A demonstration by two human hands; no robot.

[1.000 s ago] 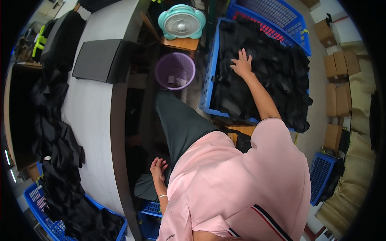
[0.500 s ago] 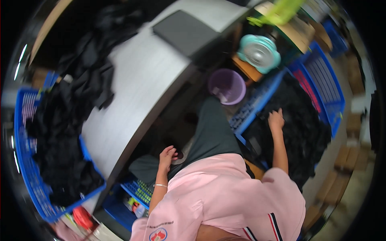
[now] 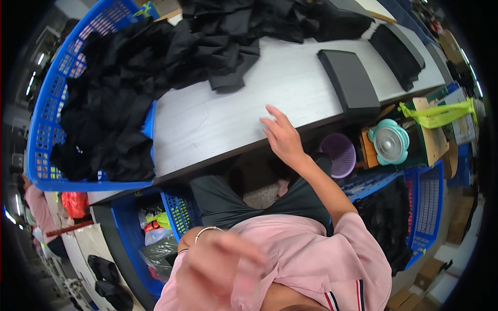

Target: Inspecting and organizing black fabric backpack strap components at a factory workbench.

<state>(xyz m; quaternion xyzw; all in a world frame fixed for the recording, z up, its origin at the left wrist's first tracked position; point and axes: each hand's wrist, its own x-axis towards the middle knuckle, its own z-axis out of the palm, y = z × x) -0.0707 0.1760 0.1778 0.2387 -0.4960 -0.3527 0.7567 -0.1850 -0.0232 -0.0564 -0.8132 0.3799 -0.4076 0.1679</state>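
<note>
My right hand (image 3: 284, 136) hangs over the front edge of the light grey table (image 3: 207, 116), its fingers apart and nothing in them. Close to my chest, my left hand (image 3: 220, 272) is smeared by motion, so its fingers cannot be made out; a bracelet circles that wrist. Beyond my right hand, crumpled black cloth pieces (image 3: 218, 57) spread across the table. More black cloth fills a large blue basket (image 3: 46, 114) at the table's left end. To the right of my right hand lies a dark grey block-like pad (image 3: 350, 80).
A stack of black pieces (image 3: 397, 57) lies farther right on the table. Below the edge stand a purple bin (image 3: 337, 155) and a turquoise fan (image 3: 390, 142). Another blue basket (image 3: 428, 207) with black cloth is at my right, and a blue crate (image 3: 124, 228) with bags at my left.
My right hand has left the black cloth in the right basket and come over the table edge. My left hand has risen from my lap toward my chest. The view has turned left.
</note>
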